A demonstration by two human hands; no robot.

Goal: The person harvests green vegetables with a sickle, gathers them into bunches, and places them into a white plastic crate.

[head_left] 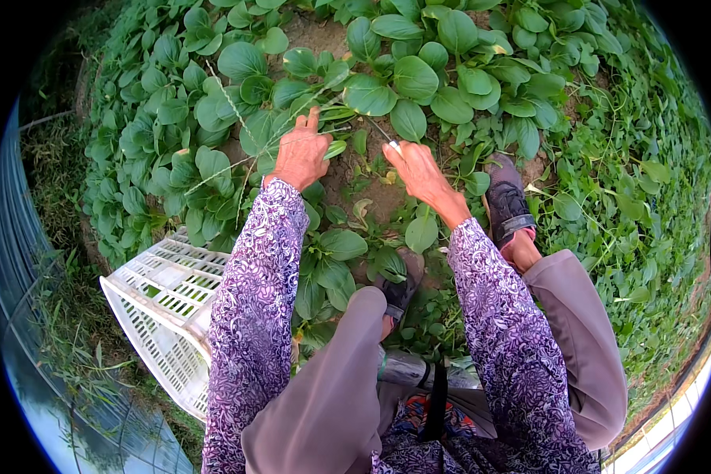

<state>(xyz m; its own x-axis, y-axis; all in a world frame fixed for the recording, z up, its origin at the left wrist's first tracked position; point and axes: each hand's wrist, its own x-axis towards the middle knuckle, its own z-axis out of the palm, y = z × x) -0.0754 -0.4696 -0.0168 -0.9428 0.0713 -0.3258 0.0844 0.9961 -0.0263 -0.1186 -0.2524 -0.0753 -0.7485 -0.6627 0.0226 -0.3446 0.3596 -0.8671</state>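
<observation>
My left hand [300,154] is closed around the base of a leafy green plant [355,95] growing in the bed. Its thumb points up among the stalks. My right hand [417,170] grips a knife [383,134] whose thin blade points up and left toward the foot of that same plant. Both forearms wear purple patterned sleeves. The two hands sit close together over a patch of bare soil [371,193].
A white slatted plastic crate [162,304] lies tilted at my lower left. My dark shoes [505,201] stand among the plants. Dense rows of green leafy vegetables fill the bed ahead, weedy vines [632,182] spread on the right, and grass lies at the left.
</observation>
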